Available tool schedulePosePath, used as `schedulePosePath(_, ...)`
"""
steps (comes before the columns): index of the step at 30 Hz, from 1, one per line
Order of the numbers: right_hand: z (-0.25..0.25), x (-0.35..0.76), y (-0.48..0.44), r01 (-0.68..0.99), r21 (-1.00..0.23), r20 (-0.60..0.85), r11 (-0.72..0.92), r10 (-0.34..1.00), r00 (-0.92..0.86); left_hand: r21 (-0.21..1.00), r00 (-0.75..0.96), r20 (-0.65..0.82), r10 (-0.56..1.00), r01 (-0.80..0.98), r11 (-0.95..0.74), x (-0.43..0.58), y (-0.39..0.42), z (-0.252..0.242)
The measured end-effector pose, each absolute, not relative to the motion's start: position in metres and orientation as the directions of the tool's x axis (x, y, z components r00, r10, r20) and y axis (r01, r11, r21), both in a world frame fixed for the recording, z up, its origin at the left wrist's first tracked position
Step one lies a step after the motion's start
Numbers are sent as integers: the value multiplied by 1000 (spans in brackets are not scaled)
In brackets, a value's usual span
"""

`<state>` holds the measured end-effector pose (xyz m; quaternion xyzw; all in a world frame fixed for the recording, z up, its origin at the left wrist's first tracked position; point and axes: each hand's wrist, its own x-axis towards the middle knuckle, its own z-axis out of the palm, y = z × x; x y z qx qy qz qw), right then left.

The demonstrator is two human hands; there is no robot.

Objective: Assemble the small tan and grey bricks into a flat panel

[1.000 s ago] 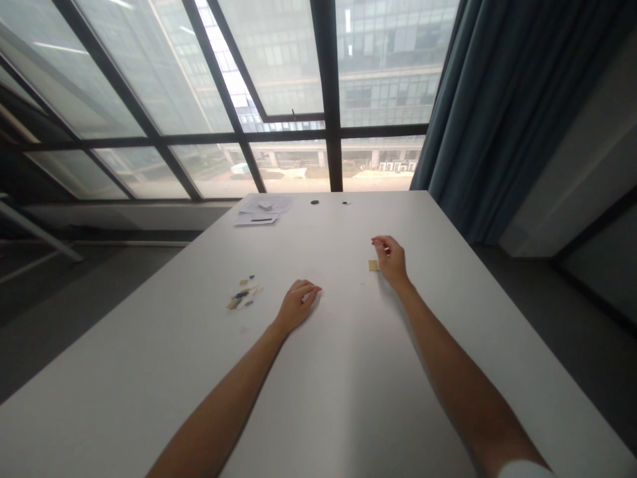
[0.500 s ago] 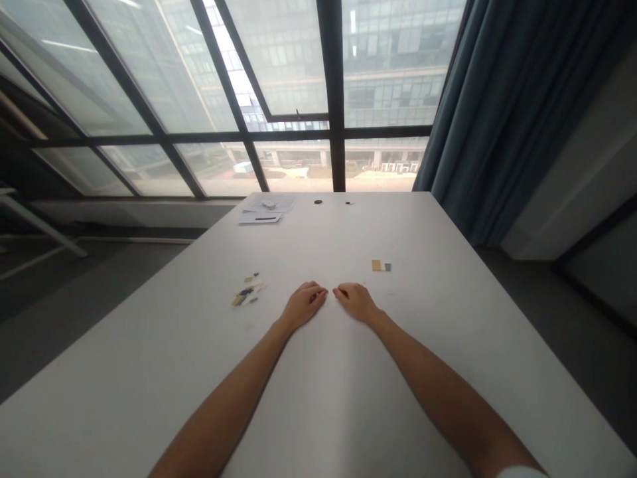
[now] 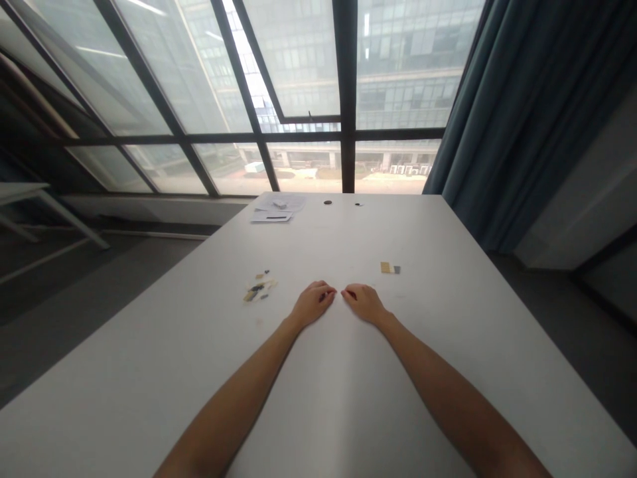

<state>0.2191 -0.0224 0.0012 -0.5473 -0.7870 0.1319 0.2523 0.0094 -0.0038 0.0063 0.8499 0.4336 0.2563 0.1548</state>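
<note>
- Our left hand (image 3: 314, 303) lies on the white table (image 3: 149, 372), knuckles up, with the fingers curled in toward the middle.
- Our right hand (image 3: 365, 303) lies just beside it in the same way. The fingertips of the two hands nearly meet, with a thin gap between them.
- The grip of each hand is narrow, thumb and forefinger drawn close. We cannot tell whether either grip holds anything, as the spot is too small to read.
- A small tan and grey piece (image 3: 390, 268) lies flat on the table beyond the right hand and a little to its right, apart from it.
- A scatter of small pieces (image 3: 259, 290), tan and dark, lies to the left of the left hand, near but not touching.
- At the far end of the table we see some papers (image 3: 277, 207) and two dark round spots (image 3: 327, 202), close to the window (image 3: 298, 66).
- A blue-grey curtain (image 3: 497, 119) hangs on the right.
</note>
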Motion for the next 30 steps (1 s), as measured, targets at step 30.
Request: schedulePosePath(30, 3, 220, -24, 768, -528, 248, 362, 931, -268, 547, 474, 289, 832, 631, -550, 12, -7, 8)
